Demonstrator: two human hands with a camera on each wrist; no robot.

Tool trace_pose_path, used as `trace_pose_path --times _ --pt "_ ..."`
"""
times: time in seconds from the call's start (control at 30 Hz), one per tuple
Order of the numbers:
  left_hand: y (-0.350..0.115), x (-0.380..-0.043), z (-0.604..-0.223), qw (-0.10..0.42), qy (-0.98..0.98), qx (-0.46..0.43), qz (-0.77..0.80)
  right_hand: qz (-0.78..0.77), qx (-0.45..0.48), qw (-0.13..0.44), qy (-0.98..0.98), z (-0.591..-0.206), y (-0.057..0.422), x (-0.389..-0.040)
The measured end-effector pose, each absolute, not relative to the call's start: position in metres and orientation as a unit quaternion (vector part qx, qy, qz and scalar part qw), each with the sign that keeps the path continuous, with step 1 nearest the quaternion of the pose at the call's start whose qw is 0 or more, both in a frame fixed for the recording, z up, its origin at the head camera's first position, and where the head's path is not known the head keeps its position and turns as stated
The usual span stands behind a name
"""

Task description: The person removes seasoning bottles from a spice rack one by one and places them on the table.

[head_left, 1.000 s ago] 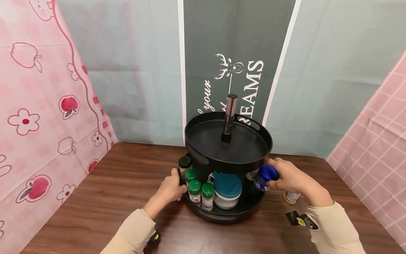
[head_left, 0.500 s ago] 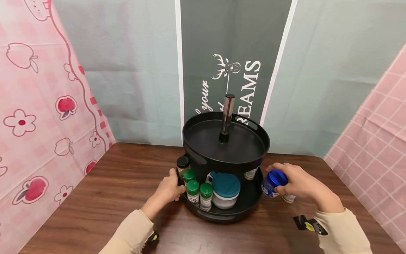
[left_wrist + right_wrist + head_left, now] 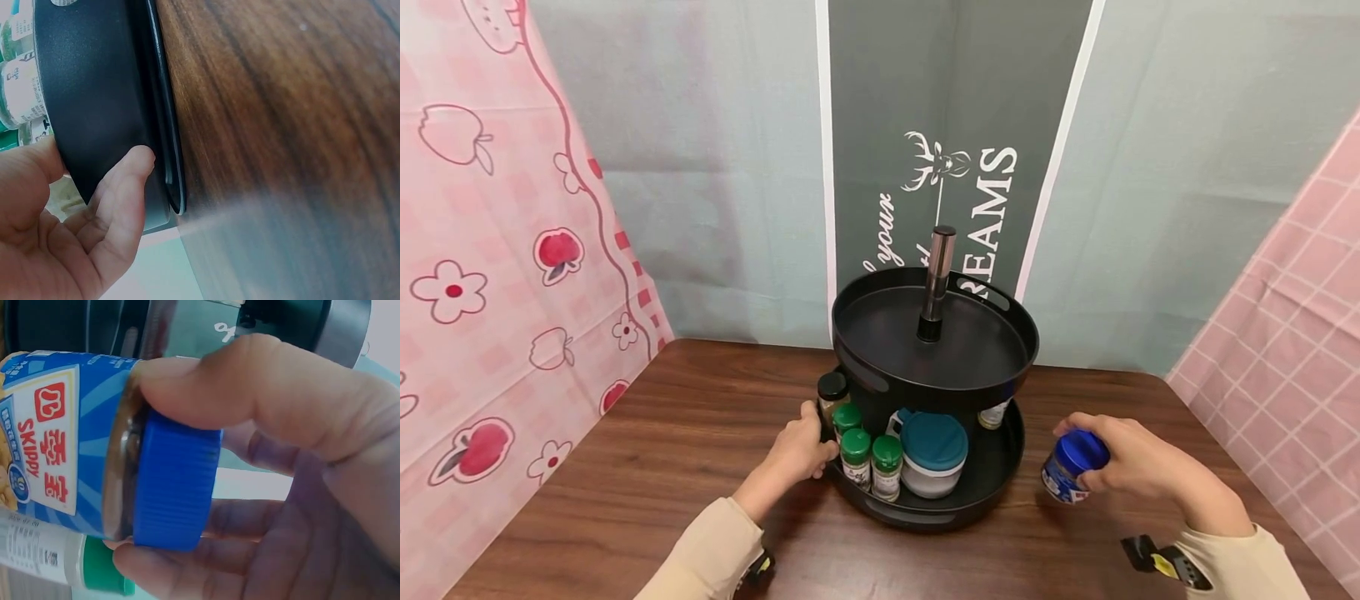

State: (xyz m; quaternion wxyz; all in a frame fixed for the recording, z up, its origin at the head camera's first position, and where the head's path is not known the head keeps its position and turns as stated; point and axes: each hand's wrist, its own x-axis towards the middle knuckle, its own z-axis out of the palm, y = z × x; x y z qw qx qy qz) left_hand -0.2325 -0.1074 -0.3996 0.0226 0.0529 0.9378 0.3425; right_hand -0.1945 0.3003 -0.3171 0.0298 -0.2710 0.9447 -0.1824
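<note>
A two-tier black tray stand stands on the table, with a bare upper tray [image 3: 895, 333] and a filled lower tray [image 3: 917, 518]. My left hand [image 3: 796, 446] grips the lower tray's left wall; in the left wrist view, fingers of that hand [image 3: 81, 231] lie along the outside of the wall. Right of the stand, my right hand [image 3: 1138, 458] holds a Skippy peanut butter jar [image 3: 1073, 468] around its blue lid, tilted. In the right wrist view, a green-lidded spice jar [image 3: 106, 565] lies just beyond the peanut butter jar; the head view hides it.
Green-lidded spice jars [image 3: 887, 467], a black-lidded jar [image 3: 832, 393] and a teal-lidded tub [image 3: 934, 450] fill the lower tray's left and front. Another small jar [image 3: 992, 415] stands at its right back. A metal post [image 3: 938, 271] rises from the upper tray. Curtains hang behind and at both sides.
My right hand has carried the peanut butter jar from the lower tray's right side outward and nearer me, covering the spice jar seen on the table. My left hand keeps its grip.
</note>
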Motion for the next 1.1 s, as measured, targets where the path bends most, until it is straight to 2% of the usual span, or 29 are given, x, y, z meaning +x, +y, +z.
trace_pose_path --times 0.57,1.1 --pt "-0.106 -0.234 -0.399 0.025 0.936 0.046 0.349 -0.173 -0.236 0.059 0.955 -0.324 0.343 -0.179" --pt "-0.105 -0.234 -0.398 0.022 0.934 0.045 0.355 -0.153 -0.191 0.028 0.969 -0.337 0.377 -0.183"
